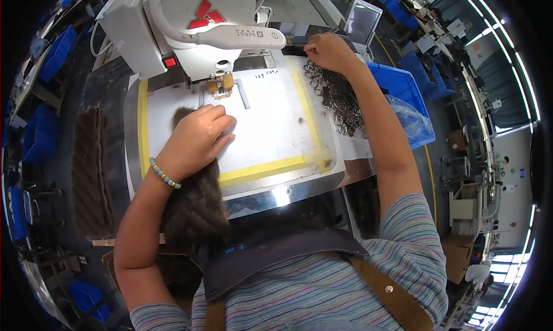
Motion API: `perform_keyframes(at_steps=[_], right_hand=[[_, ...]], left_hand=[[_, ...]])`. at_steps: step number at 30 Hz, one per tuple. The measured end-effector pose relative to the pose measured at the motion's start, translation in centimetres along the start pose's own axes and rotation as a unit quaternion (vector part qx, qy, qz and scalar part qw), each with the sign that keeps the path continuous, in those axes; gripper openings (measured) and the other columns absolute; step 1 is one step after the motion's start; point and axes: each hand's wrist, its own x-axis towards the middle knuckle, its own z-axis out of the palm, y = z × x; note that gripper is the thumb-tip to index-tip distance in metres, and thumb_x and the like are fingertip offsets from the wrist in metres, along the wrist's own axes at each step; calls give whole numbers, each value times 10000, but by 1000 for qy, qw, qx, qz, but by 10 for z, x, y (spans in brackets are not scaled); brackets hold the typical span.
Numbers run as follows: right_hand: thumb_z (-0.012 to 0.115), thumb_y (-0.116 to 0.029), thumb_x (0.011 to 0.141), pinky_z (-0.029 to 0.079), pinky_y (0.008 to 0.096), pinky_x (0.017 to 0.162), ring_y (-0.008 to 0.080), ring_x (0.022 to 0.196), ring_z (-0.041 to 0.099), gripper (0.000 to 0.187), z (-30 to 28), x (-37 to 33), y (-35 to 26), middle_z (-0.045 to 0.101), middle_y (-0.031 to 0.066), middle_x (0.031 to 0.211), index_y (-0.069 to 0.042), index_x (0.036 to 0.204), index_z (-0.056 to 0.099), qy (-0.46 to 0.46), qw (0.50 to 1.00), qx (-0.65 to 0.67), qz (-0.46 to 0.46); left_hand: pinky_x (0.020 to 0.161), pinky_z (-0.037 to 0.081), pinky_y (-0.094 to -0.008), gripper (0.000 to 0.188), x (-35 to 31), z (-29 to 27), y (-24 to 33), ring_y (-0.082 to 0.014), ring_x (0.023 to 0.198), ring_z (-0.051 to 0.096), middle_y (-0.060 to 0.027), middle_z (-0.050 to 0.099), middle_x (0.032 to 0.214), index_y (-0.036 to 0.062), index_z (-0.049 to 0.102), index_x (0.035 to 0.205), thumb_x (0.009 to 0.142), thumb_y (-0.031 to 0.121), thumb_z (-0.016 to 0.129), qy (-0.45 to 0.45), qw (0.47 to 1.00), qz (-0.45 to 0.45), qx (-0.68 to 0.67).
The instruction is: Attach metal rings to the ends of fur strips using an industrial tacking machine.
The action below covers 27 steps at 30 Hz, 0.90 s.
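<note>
My left hand (199,132), with a beaded bracelet on the wrist, is closed over the upper end of a brown furry piece (196,207). That piece lies across the left part of the white work plate (268,135) and hangs over its near edge. Just beyond the hand is the sewing machine's needle and presser foot area (220,88). My right hand (332,51) reaches far right with its fingers curled together at the far end of a pile of metal hooks and rings (340,109). Whatever its fingertips hold is too small to make out.
A second brown furry strip (92,169) lies at the left. The white sewing machine head (201,14) overhangs the plate. A blue bin (403,97) with clear plastic stands beyond my right forearm, and a small screen (363,23) stands at the far right.
</note>
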Motion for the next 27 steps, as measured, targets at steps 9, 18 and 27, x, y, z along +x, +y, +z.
perform_keyframes(at_steps=[9, 18, 27], right_hand=[[711, -139, 847, 597, 437, 812, 348, 870, 744, 159, 0, -3, -6, 800, 106, 986, -62, 923, 827, 33, 999, -2, 33], [726, -134, 849, 588, 440, 744, 326, 836, 738, 94, -7, -8, -16, 760, 84, 904, -91, 912, 781, 96, 994, 32, 48], [745, -105, 920, 595, 367, 724, 266, 813, 740, 84, -10, -24, -53, 745, 42, 989, -80, 1000, 744, 208, 977, -7, -51]], left_hand=[[838, 534, -425, 209, -1, 1, -1, -305, 937, 639, -123, 619, 950, 11, 708, 1088, 905, 90, 770, -1, 1000, -5, 5], [849, 530, -422, 212, 0, -1, 0, -301, 945, 635, -118, 621, 966, 13, 707, 1097, 910, 96, 766, -4, 1000, 0, 6], [871, 524, -430, 226, -2, -2, 1, -311, 976, 633, -129, 622, 989, 14, 701, 1108, 913, 111, 762, -14, 1000, -3, 6]])
